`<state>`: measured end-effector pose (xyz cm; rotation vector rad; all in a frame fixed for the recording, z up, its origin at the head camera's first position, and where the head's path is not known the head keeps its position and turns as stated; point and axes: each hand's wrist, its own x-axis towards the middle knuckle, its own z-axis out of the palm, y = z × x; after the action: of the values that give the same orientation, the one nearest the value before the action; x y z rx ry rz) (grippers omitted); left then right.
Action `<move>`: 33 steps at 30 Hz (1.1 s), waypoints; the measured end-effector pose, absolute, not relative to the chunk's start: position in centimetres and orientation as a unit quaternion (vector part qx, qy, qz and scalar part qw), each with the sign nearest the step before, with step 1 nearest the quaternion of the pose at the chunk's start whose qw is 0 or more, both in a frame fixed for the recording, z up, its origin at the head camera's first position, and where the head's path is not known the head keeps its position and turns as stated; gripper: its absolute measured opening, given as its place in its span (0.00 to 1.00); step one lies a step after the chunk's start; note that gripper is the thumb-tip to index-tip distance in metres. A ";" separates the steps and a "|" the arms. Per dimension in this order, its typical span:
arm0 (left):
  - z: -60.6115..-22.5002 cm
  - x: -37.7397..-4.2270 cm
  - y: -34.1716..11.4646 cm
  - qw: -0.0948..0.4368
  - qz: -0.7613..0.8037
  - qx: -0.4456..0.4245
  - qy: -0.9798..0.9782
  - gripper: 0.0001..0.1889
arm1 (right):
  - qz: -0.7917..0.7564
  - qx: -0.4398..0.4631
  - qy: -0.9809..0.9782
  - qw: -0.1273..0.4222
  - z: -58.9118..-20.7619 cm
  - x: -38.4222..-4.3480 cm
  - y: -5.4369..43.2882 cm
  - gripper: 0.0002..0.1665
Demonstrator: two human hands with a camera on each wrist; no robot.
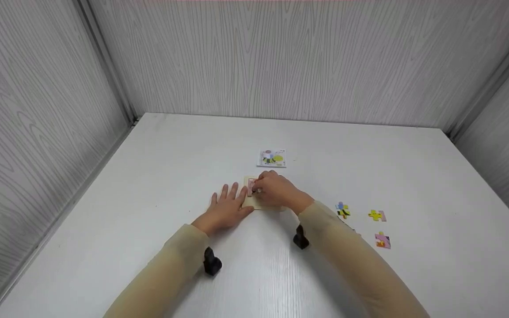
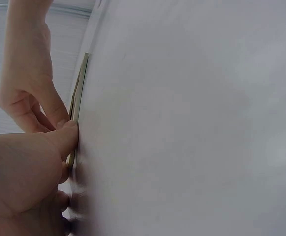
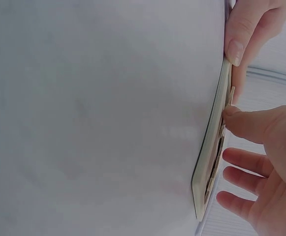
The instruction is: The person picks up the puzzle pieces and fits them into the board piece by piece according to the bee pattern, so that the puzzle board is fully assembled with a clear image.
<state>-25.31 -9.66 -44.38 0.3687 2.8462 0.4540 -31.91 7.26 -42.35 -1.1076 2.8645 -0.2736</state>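
Note:
A small pale wooden puzzle board point(image 1: 260, 204) lies on the table in front of the person, with a pinkish picture in its recess. The left hand point(image 1: 224, 212) rests flat beside it, fingers spread, thumb and forefinger touching its left side. Over the board, the right hand point(image 1: 277, 189) pinches a small puzzle piece point(image 3: 232, 94) between thumb and fingers. That piece stands tilted at the board's top face in the right wrist view, its picture mostly hidden by the fingers. The left thumb point(image 2: 66, 137) sits at the board's edge in the left wrist view.
Beyond the board lies a square picture card point(image 1: 271, 158) with a bee. To the right are loose puzzle pieces: a striped one point(image 1: 343, 210), a yellow one point(image 1: 376, 215) and a pink one point(image 1: 382, 240). Grey wood-grain panels point(image 1: 254, 62) wall the table on three sides.

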 end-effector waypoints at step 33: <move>-44.3 -25.2 -9.6 0.119 0.153 0.122 0.973 0.37 | -0.106 -0.337 0.935 0.035 -42.1 -32.0 9.0 0.23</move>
<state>-25.19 -9.64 -44.27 0.3573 2.8458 0.4463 -32.03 8.98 -42.15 -1.0344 2.8729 -0.3266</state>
